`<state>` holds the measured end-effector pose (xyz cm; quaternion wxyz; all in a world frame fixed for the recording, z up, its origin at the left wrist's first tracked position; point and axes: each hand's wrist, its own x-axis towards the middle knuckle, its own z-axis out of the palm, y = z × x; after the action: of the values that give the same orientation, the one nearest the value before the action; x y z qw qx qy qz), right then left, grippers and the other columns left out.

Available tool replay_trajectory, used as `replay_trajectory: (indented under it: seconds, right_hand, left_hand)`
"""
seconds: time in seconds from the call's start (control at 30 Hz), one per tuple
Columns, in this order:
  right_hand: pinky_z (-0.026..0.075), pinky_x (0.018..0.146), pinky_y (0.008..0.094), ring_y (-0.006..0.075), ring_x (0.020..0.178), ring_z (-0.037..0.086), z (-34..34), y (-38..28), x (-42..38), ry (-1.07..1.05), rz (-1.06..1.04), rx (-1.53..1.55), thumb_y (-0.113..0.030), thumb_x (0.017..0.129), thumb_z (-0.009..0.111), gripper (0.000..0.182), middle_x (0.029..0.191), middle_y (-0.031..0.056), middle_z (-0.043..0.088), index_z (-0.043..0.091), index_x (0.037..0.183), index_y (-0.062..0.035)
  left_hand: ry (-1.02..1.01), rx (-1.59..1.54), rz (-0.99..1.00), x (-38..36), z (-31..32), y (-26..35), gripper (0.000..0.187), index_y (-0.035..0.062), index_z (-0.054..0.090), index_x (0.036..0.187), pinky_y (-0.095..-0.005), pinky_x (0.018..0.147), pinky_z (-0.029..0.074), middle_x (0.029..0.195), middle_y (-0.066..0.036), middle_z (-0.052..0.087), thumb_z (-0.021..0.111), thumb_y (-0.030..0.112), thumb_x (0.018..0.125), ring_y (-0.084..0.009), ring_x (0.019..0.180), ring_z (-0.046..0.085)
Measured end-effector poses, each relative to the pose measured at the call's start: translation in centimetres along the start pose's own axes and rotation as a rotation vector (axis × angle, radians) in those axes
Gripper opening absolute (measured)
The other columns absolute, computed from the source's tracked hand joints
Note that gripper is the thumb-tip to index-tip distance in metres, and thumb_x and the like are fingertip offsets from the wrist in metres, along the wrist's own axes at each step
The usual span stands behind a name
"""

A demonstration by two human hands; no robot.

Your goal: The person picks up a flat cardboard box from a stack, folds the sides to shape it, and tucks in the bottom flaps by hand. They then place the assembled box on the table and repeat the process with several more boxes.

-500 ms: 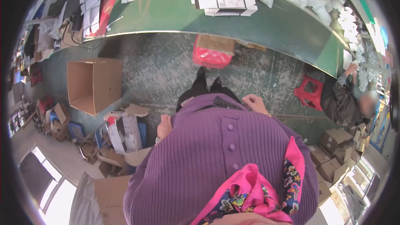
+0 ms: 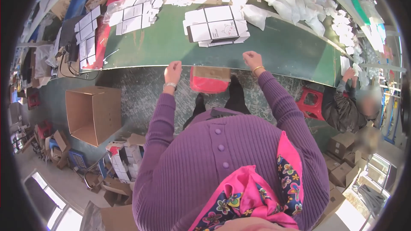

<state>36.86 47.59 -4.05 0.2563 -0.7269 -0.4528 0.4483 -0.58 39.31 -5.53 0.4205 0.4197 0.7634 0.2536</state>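
Note:
My left hand (image 2: pixel 173 72) is at the front edge of the green table (image 2: pixel 150 51), its fingers curled together; whether it holds anything small cannot be made out. My right hand (image 2: pixel 253 60) is over the same edge further right, fingers also curled in, with a bracelet at the wrist. Nearest to it lies a stack of flat white printed cartons (image 2: pixel 216 25) with dark lines. Neither hand touches the stack. More white cartons (image 2: pixel 133 15) lie at the left of the table.
Below the table edge is a red stool (image 2: pixel 209 85) with cardboard on top. An open cardboard box (image 2: pixel 94 113) stands on the floor at left. White bags (image 2: pixel 295 0) are heaped at back right. A co-worker (image 2: pixel 346 111) sits at far right by another red stool (image 2: pixel 311 102).
Both my hands have moved forward from beside my waist to the table's front edge, arms stretched out. The table and cartons now appear nearer and lower in view.

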Motion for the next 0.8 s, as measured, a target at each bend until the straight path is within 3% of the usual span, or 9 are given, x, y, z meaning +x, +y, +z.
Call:
replay_trajectory:
  seconds: [0.1,0.17,0.3,0.4,0.5,0.6,0.7,0.8]
  right_hand:
    - [0.052,0.065,0.0256,0.0123,0.071,0.06,-0.1,-0.1,5.3,0.044,-0.008,-0.05,-0.019,0.083,0.066,0.017,0.086,0.0032,0.07,0.073,0.094,-0.0091]
    - [0.05,0.081,0.0313,0.0174,0.088,0.063,-0.2,-0.5,7.9,0.071,-0.034,-0.162,-0.027,0.085,0.066,0.032,0.103,0.0067,0.07,0.069,0.111,-0.009]
    - [0.042,0.104,0.0401,0.0252,0.114,0.056,-0.6,-1.6,13.2,0.034,-0.033,-0.318,-0.028,0.09,0.061,0.055,0.117,0.0091,0.063,0.052,0.14,-0.0074]
    - [0.044,0.104,0.0414,0.03,0.121,0.055,-0.7,-2.1,15.7,-0.077,-0.037,-0.316,-0.036,0.09,0.061,0.063,0.132,0.0183,0.054,0.05,0.145,-0.0071]
    - [0.04,0.107,0.043,0.0329,0.126,0.05,-1.2,-3.0,16.4,-0.123,-0.168,-0.403,-0.038,0.095,0.055,0.059,0.135,0.0203,0.054,0.05,0.144,-0.0055]
    - [0.045,0.099,0.0405,0.0273,0.115,0.055,-2.1,-4.3,16.7,0.0,-0.27,-0.36,-0.036,0.087,0.068,0.039,0.121,0.0087,0.064,0.068,0.116,-0.0109]
    - [0.051,0.089,0.0328,0.0218,0.099,0.063,-3.4,-6.1,16.8,-0.063,-0.128,0.006,-0.027,0.081,0.076,0.036,0.107,0.0094,0.068,0.065,0.108,-0.0063]
    - [0.043,0.079,0.0302,0.0166,0.087,0.056,-5.2,-7.5,16.2,-0.19,-0.092,0.126,-0.03,0.08,0.068,0.032,0.095,0.0028,0.063,0.063,0.101,-0.0065]
  left_hand:
    - [-0.011,-0.103,-0.062,5.6,3.2,3.7,0.038,0.0088,0.068,0.119,-0.0362,0.094,0.05,0.114,-0.009,0.07,0.056,0.033,0.092,-0.022,0.105,0.065]
    - [0.032,0.008,-0.038,8.6,5.2,5.5,0.053,0.0042,0.055,0.135,-0.0408,0.103,0.044,0.13,-0.016,0.057,0.056,0.037,0.093,-0.0271,0.115,0.06]
    - [0.133,0.132,-0.104,12.4,9.4,7.6,0.069,0.0022,0.041,0.147,-0.0452,0.108,0.041,0.141,-0.021,0.042,0.054,0.045,0.094,-0.0354,0.125,0.051]
    - [0.274,0.197,-0.094,12.9,11.6,7.9,0.044,0.0008,0.056,0.113,-0.0478,0.095,0.045,0.111,-0.02,0.057,0.054,0.037,0.089,-0.0352,0.115,0.049]
    - [0.365,0.259,-0.157,11.9,12.6,7.9,0.051,-0.0002,0.057,0.127,-0.0478,0.094,0.048,0.117,-0.018,0.053,0.056,0.037,0.092,-0.0356,0.107,0.057]
    - [0.472,0.239,-0.161,10.6,13.2,8.9,0.057,-0.0005,0.053,0.136,-0.048,0.099,0.047,0.128,-0.018,0.052,0.059,0.036,0.093,-0.0357,0.116,0.057]
    - [0.487,0.215,-0.177,8.5,13.2,11.3,0.041,0.0055,0.063,0.124,-0.0455,0.093,0.049,0.112,-0.013,0.061,0.062,0.028,0.09,-0.0304,0.105,0.059]
    - [0.501,0.142,-0.221,7.3,13.2,11.4,0.027,0.0113,0.053,0.093,-0.0373,0.068,0.039,0.085,-0.001,0.046,0.069,0.032,0.085,-0.0193,0.075,0.044]
